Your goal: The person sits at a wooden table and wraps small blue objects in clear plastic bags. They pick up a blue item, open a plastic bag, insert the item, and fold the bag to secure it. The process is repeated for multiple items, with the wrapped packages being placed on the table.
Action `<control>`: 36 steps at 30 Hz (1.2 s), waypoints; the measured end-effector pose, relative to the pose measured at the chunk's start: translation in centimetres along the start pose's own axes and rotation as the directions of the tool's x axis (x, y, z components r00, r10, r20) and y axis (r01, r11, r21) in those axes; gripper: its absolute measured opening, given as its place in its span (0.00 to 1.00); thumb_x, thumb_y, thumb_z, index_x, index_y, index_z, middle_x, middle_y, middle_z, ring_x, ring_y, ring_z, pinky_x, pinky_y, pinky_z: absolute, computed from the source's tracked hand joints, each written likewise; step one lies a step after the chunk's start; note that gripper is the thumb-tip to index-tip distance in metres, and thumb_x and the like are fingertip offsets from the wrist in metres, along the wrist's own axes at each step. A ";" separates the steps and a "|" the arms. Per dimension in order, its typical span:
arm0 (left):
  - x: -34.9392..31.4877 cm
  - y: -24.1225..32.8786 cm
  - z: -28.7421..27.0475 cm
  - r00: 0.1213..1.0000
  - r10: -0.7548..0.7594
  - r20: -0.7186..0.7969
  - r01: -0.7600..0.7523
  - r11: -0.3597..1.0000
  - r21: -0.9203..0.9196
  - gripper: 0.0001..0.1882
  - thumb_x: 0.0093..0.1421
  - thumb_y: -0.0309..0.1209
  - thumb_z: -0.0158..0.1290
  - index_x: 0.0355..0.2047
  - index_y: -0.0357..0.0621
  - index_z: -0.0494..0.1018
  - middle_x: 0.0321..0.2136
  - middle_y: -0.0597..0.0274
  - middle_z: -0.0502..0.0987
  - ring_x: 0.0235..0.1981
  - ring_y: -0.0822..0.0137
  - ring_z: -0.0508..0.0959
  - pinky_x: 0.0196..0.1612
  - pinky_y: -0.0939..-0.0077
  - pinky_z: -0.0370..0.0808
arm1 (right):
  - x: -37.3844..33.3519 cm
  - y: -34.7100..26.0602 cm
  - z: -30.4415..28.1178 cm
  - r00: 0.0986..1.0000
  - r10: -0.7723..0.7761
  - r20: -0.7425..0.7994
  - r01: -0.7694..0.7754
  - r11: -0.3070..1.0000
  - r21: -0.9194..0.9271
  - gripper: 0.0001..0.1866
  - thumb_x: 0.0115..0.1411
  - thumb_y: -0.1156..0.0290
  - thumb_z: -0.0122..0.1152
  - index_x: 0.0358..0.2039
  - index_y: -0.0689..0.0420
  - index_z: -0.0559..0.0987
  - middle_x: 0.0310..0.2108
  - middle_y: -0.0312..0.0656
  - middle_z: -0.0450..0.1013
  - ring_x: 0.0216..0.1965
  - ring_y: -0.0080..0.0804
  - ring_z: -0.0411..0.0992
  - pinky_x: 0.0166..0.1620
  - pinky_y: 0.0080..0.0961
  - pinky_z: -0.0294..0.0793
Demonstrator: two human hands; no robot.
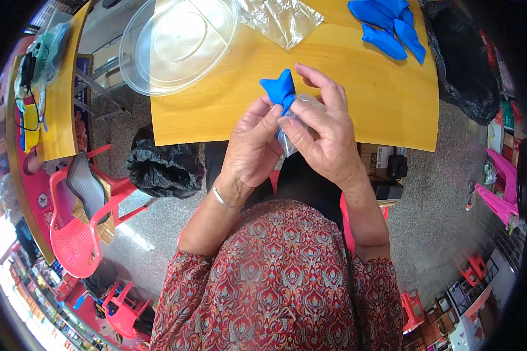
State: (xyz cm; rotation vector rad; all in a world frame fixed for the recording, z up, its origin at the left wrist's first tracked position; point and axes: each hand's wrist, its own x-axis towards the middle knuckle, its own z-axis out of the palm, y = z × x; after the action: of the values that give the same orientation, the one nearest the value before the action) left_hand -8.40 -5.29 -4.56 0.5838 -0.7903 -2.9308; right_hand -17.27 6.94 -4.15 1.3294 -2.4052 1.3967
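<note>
A speckled grey floor [445,193] ringed by red plastic chairs [76,234] surrounds the square yellow wooden table [363,99] at which a person in a red patterned blouse works, seen from above. On the table's far left corner rests a large round clear plastic lid [178,41], overhanging the edge; beside it lies a crumpled sheet of clear plastic film [281,20], and at the far right a heap of bright blue soft pieces [386,23] sits next to a black plastic bag [459,64]. A second crumpled black bag [164,167] lies on the floor just left of the person. Above the table's near edge, the left hand [252,146], a thin silver bracelet at its wrist, is closed with its fingertips pinching a small blue folded piece [280,89], whose pointed corners stick up between the hands. The right hand [325,131] curls around a small clear plastic pouch [293,126] pressed against the blue piece, thumb and forefinger gripping it near the top. Both items look light, soft and easily creased; the pouch film appears slick, so a firm pinch at its mouth, and at the blue piece's folded base, seems the surest hold.
</note>
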 end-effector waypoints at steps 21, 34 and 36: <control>-0.4 0.5 -1.0 0.994 0.107 -0.021 -0.109 0.971 -0.211 0.26 0.65 0.29 0.50 0.62 0.53 0.58 0.57 0.55 0.67 0.56 0.60 0.70 0.57 0.59 0.71 | 0.6 -2.2 -1.0 0.985 0.166 -0.046 -0.156 0.974 0.167 0.21 0.49 0.67 0.70 0.43 0.61 0.77 0.40 0.46 0.71 0.40 0.46 0.70 0.44 0.36 0.71; -0.8 -0.1 0.0 0.976 0.123 0.181 -0.060 0.945 -0.320 0.27 0.63 0.39 0.52 0.59 0.42 0.62 0.64 0.47 0.55 0.66 0.52 0.56 0.66 0.54 0.56 | 0.0 -3.0 0.5 0.977 -0.182 -0.107 0.182 0.983 -0.011 0.14 0.46 0.76 0.64 0.36 0.57 0.78 0.43 0.40 0.75 0.40 0.37 0.73 0.42 0.32 0.67; -0.9 0.0 0.3 0.978 0.121 0.169 -0.064 0.949 -0.308 0.26 0.64 0.39 0.51 0.59 0.43 0.62 0.65 0.48 0.54 0.66 0.52 0.54 0.67 0.52 0.55 | -0.2 -3.1 0.2 0.981 -0.171 -0.096 0.173 0.985 0.016 0.19 0.44 0.84 0.67 0.39 0.59 0.77 0.45 0.45 0.75 0.42 0.42 0.74 0.44 0.34 0.72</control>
State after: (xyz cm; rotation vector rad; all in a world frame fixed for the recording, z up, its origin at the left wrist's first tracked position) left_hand -7.70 -5.02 -4.04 0.2439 -0.3549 -2.9617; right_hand -14.90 6.19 -2.23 1.4045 -2.1637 1.4126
